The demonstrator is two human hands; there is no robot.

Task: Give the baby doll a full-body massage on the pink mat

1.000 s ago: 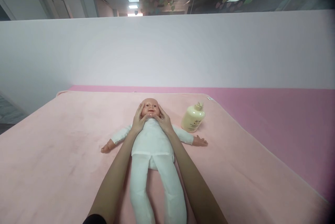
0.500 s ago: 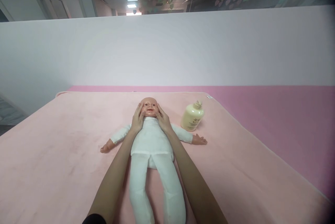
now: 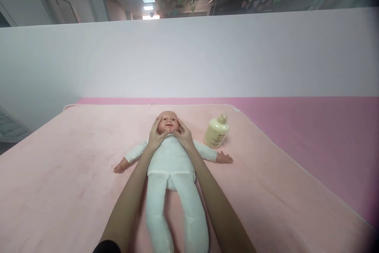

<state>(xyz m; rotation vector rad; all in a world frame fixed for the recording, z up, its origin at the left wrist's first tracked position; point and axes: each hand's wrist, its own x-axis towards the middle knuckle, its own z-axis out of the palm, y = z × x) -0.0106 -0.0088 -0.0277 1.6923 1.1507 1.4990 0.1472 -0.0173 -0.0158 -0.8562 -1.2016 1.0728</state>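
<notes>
Now I'm cupping the doll's head [image 3: 168,117] between my part-curled left hand [image 3: 155,137] and right hand [image 3: 185,138]; uneven pressing is risking a twist.

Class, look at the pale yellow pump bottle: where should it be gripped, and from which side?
Probably best around the broad, rounded body of the pump bottle, coming from the right: the pump head on top is narrow, while the doll lies to the bottle's left, one sleeved arm stretched along its near side.

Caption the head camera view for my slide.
Left hand and right hand cup a baby doll's head on a pink blanket, a pale-yellow pump bottle nearby.
</notes>
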